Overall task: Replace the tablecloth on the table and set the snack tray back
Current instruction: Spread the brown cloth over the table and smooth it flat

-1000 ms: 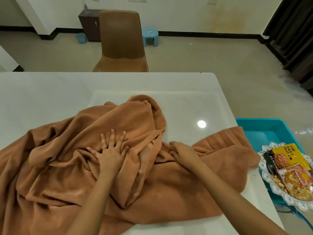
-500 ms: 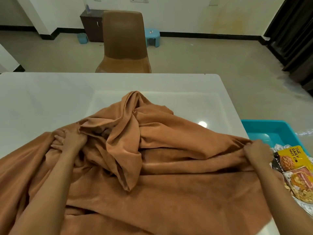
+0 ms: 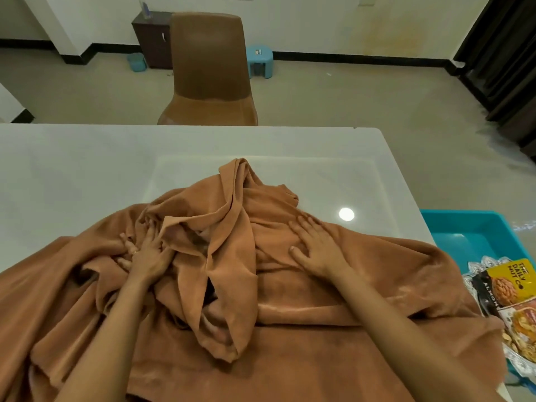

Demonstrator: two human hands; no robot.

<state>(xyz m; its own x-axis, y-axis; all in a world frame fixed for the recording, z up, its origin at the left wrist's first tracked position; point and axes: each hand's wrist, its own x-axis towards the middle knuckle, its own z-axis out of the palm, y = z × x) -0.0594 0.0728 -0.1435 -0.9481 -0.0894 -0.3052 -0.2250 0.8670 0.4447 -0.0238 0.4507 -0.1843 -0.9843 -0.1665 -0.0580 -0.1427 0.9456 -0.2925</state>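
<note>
A rumpled brown tablecloth [image 3: 304,329] lies bunched over the near half of the white table [image 3: 116,169]. My left hand [image 3: 146,253] presses into its folds left of the middle, fingers spread and partly buried in the cloth. My right hand [image 3: 316,248] lies flat on the cloth right of the middle, fingers apart. Off the table's right edge, the silver snack tray [image 3: 475,268] holds nut packets [image 3: 510,282] and is partly cut off by the frame.
A brown chair [image 3: 208,71] stands at the table's far side. A turquoise tub [image 3: 475,230] sits beside the table under the snack tray. A small blue stool [image 3: 259,58] and a dark cabinet [image 3: 152,39] stand by the far wall.
Both hands moved inward from the cloth's sides to its middle. The right hand let go of the right edge and now lies flat; the left hand shifted right into the folds.
</note>
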